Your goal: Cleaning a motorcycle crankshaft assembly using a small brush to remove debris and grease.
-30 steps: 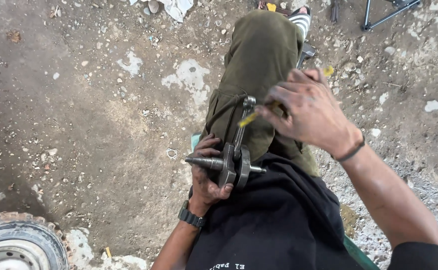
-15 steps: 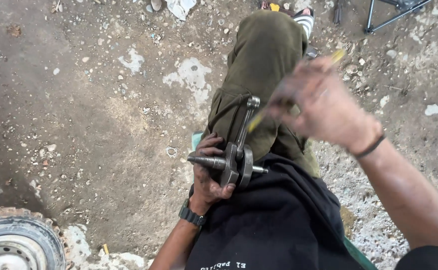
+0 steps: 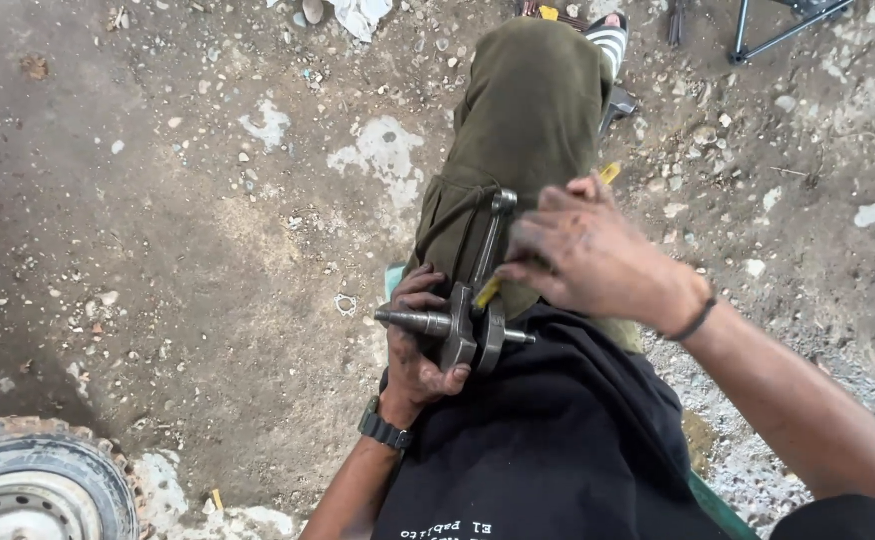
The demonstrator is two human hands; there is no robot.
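My left hand (image 3: 420,345) grips the crankshaft (image 3: 463,325) on my thigh; right hand (image 3: 583,250), at two o'clock, fingers closed around a yellow tool (image 3: 488,291).

Hands: two — left hand (image 3: 416,345), right hand (image 3: 583,250).
Crankshaft assembly (image 3: 463,325): one, with one connecting rod (image 3: 490,240).
Yellow-handled tool (image 3: 488,291): one.
Wristwatch (image 3: 382,430): one.
Wristband (image 3: 696,320): one.
Tyre (image 3: 33,485): one, partly in view.
White rag (image 3: 358,14): one.
Metal ring on ground (image 3: 344,304): one.
Striped sock (image 3: 610,40): one.
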